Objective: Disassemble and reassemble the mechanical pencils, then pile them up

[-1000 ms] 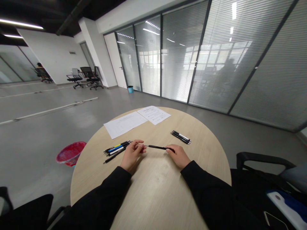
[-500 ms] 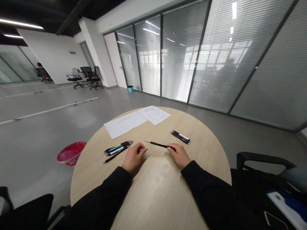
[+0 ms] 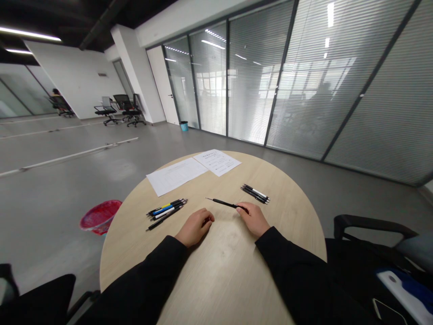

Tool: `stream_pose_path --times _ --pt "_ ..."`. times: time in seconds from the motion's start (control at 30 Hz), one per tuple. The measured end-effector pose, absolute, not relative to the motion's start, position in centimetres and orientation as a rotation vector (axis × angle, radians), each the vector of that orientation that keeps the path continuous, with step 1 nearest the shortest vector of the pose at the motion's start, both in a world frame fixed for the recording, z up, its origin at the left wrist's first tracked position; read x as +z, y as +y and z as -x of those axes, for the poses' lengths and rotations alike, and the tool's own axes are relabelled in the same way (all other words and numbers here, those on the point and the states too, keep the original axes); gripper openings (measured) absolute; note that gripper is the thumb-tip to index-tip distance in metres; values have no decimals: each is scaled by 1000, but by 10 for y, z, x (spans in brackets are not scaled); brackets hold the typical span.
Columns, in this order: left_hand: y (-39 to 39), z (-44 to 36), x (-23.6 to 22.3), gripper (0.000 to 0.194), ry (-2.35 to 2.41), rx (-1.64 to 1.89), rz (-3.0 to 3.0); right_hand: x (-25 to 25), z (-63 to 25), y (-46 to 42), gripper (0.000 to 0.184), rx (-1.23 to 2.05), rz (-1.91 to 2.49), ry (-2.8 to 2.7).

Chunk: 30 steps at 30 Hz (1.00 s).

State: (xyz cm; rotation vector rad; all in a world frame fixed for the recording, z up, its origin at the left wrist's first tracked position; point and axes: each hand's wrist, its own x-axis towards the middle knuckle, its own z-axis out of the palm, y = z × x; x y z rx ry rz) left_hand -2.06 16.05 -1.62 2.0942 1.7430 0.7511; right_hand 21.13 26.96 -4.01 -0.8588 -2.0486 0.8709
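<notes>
My right hand [image 3: 253,220] grips a slim black pen [image 3: 223,203] near its rear end, between thumb and fingers. A thin bare rod [image 3: 209,198] sticks out of the pen's far end, pointing left. My left hand [image 3: 195,228] rests just left of the pen, apart from it. Its fingers are curled in, and a small dark spot shows between them; what they hold, if anything, I cannot make out. Left of that hand lies a group of several pens [image 3: 165,211], black, blue and white, one with a yellow part. Beyond my right hand lie several black and white pens [image 3: 255,193] side by side.
Two printed sheets, a left sheet [image 3: 177,175] and a right sheet [image 3: 218,162], lie at the far side of the round wooden table [image 3: 216,280]. A red-lined bin [image 3: 99,216] stands on the floor at left. A black chair [image 3: 372,225] is at right.
My left hand has come away from the pen's tip and moved down and slightly right, its fingers curling in. The thin rod is now uncovered. My right hand keeps hold of the pen.
</notes>
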Motion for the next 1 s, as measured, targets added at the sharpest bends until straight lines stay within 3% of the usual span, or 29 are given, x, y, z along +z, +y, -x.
stream_pose_path --times 0.63,0.8,1.0 --pt "160 20 -14 17 1743 737 -2086 -38 -212 268 22 874 857 -2066" --pt "160 22 -13 14 1726 788 -2041 -39 -212 269 22 877 856 -2072" --pt "162 24 -13 25 1804 1031 -1739 -39 -212 269 23 880 851 -2068"
